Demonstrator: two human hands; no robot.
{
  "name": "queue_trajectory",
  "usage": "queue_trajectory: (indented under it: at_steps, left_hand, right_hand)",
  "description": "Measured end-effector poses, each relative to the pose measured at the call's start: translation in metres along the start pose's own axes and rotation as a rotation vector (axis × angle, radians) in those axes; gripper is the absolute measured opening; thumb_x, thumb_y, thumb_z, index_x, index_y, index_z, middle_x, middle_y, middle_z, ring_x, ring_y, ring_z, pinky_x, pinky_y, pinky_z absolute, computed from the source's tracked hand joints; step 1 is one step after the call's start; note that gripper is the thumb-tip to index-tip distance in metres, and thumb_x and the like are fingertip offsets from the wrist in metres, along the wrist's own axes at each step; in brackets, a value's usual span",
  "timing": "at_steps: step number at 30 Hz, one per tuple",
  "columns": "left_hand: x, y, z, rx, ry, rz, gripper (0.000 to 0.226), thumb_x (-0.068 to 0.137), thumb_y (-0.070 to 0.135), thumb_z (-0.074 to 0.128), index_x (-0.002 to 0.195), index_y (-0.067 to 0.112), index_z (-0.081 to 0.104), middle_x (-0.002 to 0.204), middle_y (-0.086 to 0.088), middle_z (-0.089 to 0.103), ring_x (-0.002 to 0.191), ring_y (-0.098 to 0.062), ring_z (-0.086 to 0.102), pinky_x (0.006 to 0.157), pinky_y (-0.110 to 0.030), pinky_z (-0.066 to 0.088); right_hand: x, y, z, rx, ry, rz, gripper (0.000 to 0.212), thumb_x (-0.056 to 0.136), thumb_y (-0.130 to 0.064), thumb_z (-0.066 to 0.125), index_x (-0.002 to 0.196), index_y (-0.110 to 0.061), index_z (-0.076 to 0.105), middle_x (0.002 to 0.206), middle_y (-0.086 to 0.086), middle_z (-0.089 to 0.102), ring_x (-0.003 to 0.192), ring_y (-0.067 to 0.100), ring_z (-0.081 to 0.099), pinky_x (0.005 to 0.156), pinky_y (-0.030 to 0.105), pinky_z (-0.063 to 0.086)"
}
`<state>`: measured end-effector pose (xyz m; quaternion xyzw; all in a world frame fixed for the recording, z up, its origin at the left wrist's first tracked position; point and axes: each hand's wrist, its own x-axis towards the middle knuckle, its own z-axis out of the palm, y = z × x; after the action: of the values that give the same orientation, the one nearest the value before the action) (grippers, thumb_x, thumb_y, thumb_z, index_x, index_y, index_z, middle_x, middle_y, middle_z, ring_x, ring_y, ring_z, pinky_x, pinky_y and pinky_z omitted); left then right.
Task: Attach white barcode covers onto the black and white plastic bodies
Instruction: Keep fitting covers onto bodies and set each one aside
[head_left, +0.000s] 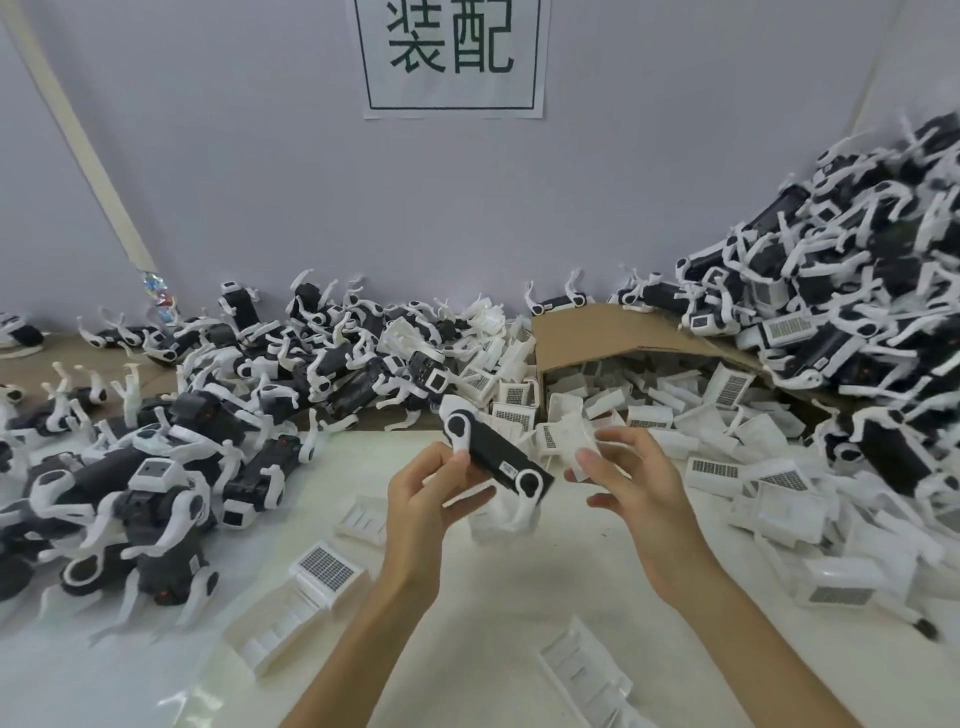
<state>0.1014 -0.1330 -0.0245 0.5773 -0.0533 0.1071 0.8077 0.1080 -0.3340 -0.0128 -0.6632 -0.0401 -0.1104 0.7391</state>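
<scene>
Two forearms, yours, rise from the bottom edge and converge over the white surface (519, 597), both hands held up in mid-air at the centre of the view.

Your left hand (431, 499) grips a long black and white plastic body (493, 454). Its fingers and thumb are curled round the underside near the upper-left end. The body tilts from upper left down to lower right, with a white rounded cap bearing a black disc at each end and white legs hanging below the lower one.

Your right hand (639, 488) pinches a small white barcode cover (569, 439) between the thumb and the curled fingers, the wrist bent inward. The cover sits just to the right of the body; whether the two touch cannot be told.

Behind and to the left, a tangled pile of black and white bodies (182, 415) with white legs sprawls across the surface. A taller heap of the same parts (857, 312) climbs the right side against the pale wall (260, 182).

Between them an open brown cardboard box (597, 332) lies tipped on its side, and white covers (649, 410) spill out of its mouth toward your hands.

Loose covers lie near your arms. One lies barcode side up (327, 566) to the left of your left forearm, and another lies hollow side up (587, 670) between your forearms.

A white paper sign (452, 52) with green characters hangs on the wall above.
</scene>
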Motion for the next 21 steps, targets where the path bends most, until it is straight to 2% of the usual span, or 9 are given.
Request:
queue_trajectory:
  at_steps: [2, 4, 8, 10, 12, 16, 21]
  left_hand:
    - [-0.004, -0.001, 0.004, -0.042, -0.034, -0.034, 0.027, 0.081, 0.025, 0.063, 0.058, 0.015, 0.052, 0.077, -0.015, 0.058, 0.083, -0.033, 0.065, 0.076, -0.036, 0.058]
    - [-0.006, -0.002, 0.007, -0.089, -0.066, -0.067, 0.026, 0.082, 0.025, 0.062, 0.06, 0.013, 0.057, 0.078, -0.017, 0.061, 0.081, -0.034, 0.066, 0.076, -0.039, 0.058]
    - [-0.009, -0.003, 0.01, -0.026, -0.112, -0.054, 0.023, 0.083, 0.025, 0.064, 0.068, 0.008, 0.065, 0.077, -0.017, 0.066, 0.079, -0.035, 0.069, 0.081, -0.046, 0.059]
    - [-0.012, -0.003, 0.013, 0.011, -0.128, -0.045, 0.025, 0.084, 0.026, 0.064, 0.069, 0.007, 0.066, 0.078, -0.018, 0.067, 0.08, -0.036, 0.07, 0.084, -0.048, 0.06]
    - [-0.014, -0.003, 0.015, 0.054, -0.125, -0.023, 0.025, 0.086, 0.027, 0.063, 0.068, 0.009, 0.066, 0.078, -0.017, 0.069, 0.082, -0.036, 0.071, 0.082, -0.045, 0.06]
    - [-0.018, -0.004, 0.018, 0.114, -0.126, 0.031, 0.025, 0.087, 0.028, 0.062, 0.065, 0.017, 0.067, 0.074, -0.006, 0.071, 0.079, -0.025, 0.073, 0.078, -0.036, 0.06]
    - [-0.019, -0.005, 0.019, 0.123, -0.101, 0.068, 0.028, 0.082, 0.037, 0.066, 0.072, 0.011, 0.071, 0.081, -0.009, 0.073, 0.085, -0.028, 0.074, 0.077, -0.03, 0.058]
  right_hand:
    - [-0.001, 0.001, 0.001, -0.059, -0.032, -0.017, 0.017, 0.09, -0.02, 0.071, 0.104, -0.015, 0.063, 0.087, -0.007, 0.073, 0.083, 0.01, 0.071, 0.069, 0.028, 0.052]
    - [-0.003, 0.001, 0.002, -0.103, -0.061, -0.026, 0.015, 0.089, -0.022, 0.071, 0.101, -0.015, 0.064, 0.081, -0.013, 0.071, 0.076, 0.002, 0.069, 0.066, 0.023, 0.053]
    - [-0.006, 0.001, 0.005, -0.113, -0.105, -0.017, 0.017, 0.085, -0.024, 0.074, 0.097, -0.016, 0.067, 0.087, -0.011, 0.07, 0.078, 0.006, 0.069, 0.07, 0.027, 0.056]
    - [-0.007, 0.001, 0.007, -0.107, -0.131, -0.022, 0.02, 0.082, -0.027, 0.078, 0.095, -0.017, 0.067, 0.086, -0.012, 0.07, 0.078, 0.006, 0.068, 0.068, 0.023, 0.056]
    - [-0.008, 0.001, 0.007, -0.111, -0.15, -0.023, 0.019, 0.082, -0.025, 0.08, 0.093, -0.017, 0.066, 0.086, -0.014, 0.07, 0.077, 0.007, 0.068, 0.067, 0.02, 0.054]
    - [-0.007, 0.001, 0.007, -0.129, -0.168, -0.011, 0.011, 0.087, -0.015, 0.073, 0.094, -0.015, 0.065, 0.088, -0.013, 0.07, 0.077, 0.011, 0.07, 0.066, 0.022, 0.054]
    - [-0.008, 0.001, 0.007, -0.137, -0.18, 0.005, 0.016, 0.085, -0.022, 0.074, 0.097, -0.014, 0.066, 0.096, -0.004, 0.071, 0.08, 0.017, 0.071, 0.065, 0.024, 0.053]
